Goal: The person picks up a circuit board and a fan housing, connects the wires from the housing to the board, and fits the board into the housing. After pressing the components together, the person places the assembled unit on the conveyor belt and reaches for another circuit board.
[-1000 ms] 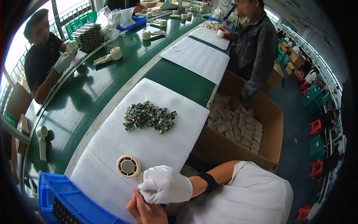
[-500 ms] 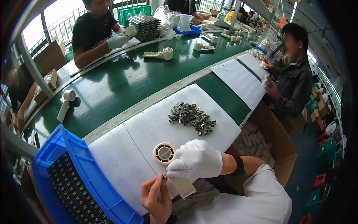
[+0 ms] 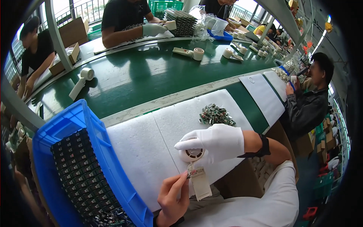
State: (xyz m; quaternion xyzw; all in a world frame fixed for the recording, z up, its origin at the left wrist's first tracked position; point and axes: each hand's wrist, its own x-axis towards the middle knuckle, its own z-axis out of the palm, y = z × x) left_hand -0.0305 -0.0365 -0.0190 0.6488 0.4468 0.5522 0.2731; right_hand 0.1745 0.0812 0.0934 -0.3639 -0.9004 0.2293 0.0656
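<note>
A cream handheld fan lies in front of me, its round head (image 3: 193, 154) on the white foam sheet and its flat open handle (image 3: 201, 186) pointing toward my lap. My right hand (image 3: 217, 143), in a white glove, is closed over the fan head and covers much of it, the index finger reaching left across the top. Bare, my left hand (image 3: 174, 195) pinches a small dark part (image 3: 190, 174) at the upper end of the handle, where thin wires show. The fingertips hide most of that part.
Left stands a blue crate (image 3: 130, 196) with rows of circuit boards (image 3: 77, 170). A pile of small boards (image 3: 217, 114) sits beyond my right hand. Past the foam sheet (image 3: 140, 151) runs a green conveyor (image 3: 151, 75) carrying fans. Co-workers sit across and at right; a cardboard box (image 3: 242, 178) is beside me.
My right hand has left the fingertips of my left hand and moved onto the fan head. The left hand still pinches its small part. The whole view has swung left.
</note>
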